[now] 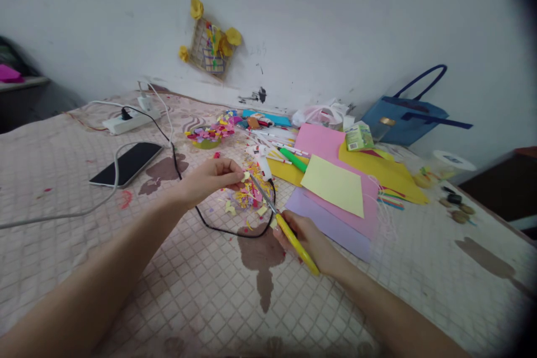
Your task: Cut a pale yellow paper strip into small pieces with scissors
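My left hand (216, 178) pinches a small pale yellow paper piece (245, 177) between thumb and fingertips. Yellow-handled scissors (297, 243) are gripped in my right hand (308, 235), their blades pointing up and left with the tips close to that piece. Below the blades lies a heap of colourful paper scraps (247, 197), with a few pale yellow bits at its near side. Just behind the heap rests a white glue gun (263, 161), its black cord looping around the scraps. A pale yellow sheet (334, 184) lies on pink paper to the right.
At left are a phone (127, 165) and a white power strip (132, 120) with cables. A dish of paper pieces (205, 142) stands farther back. Lilac paper (327, 224), yellow sheets (384, 173), a small box (359, 137) and a blue bag (405, 120) occupy the right.
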Demonstrator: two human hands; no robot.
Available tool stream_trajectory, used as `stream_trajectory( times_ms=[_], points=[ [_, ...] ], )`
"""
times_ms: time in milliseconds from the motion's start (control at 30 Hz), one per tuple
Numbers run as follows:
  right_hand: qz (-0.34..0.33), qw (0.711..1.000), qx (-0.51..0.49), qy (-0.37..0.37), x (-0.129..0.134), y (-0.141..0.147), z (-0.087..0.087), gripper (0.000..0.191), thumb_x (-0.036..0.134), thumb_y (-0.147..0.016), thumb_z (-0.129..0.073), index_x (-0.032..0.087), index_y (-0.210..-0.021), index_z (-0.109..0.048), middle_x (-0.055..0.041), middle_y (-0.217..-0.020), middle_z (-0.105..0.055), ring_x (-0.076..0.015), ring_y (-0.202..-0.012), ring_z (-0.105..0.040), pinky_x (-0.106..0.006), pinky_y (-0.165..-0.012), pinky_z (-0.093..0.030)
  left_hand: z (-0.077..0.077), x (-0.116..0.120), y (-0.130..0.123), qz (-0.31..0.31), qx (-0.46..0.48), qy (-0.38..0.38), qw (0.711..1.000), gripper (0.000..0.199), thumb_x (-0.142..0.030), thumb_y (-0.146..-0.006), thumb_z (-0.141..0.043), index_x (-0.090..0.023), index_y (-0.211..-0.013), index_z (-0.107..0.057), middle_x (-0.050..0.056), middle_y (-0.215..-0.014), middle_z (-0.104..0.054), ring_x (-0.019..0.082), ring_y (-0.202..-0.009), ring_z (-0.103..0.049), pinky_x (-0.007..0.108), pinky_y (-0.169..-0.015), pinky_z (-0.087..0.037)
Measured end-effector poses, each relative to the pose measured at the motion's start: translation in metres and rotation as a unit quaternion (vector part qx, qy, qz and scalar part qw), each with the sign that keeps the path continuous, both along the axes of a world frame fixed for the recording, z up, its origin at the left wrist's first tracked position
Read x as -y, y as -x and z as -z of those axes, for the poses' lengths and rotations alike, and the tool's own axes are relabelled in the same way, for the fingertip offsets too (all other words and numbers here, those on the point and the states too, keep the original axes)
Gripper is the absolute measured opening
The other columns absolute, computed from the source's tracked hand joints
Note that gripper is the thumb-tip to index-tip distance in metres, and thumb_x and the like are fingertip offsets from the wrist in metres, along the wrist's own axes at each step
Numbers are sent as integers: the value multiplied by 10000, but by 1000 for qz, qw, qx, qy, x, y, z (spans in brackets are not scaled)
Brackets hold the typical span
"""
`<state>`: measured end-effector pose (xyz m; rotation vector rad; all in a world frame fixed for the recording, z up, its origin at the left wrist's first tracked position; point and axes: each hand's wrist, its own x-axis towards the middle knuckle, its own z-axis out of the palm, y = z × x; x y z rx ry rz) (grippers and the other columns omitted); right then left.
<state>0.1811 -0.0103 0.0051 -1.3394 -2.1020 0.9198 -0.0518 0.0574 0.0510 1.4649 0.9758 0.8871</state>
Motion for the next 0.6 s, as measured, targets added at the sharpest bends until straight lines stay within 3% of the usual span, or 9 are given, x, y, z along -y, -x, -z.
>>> stream_trajectory(
  times_ms=[300, 600],
  points=[
    [13, 997, -51, 60, 3, 0, -2, 281, 437, -811, -497, 197, -681, -427, 51, -546, -393, -75, -437, -337, -189, -382, -263, 1, -2, 1, -11, -7, -1, 1000, 166, -302, -723, -638, -151, -744, -572, -2, -702, -629, 101, -657, -584, 287, -704, -487],
    [4, 999, -19, 37, 1, 0, 0, 277, 408, -812, -516, 192, -680, -403, 40, -593, -403, -71, -464, -353, -173, -368, -263, -1, -1, 2, -17, -9, -4, 1000, 149, -286, -734, -629, -151, -739, -567, -5, -704, -633, 96, -661, -582, 272, -701, -476]
  ],
)
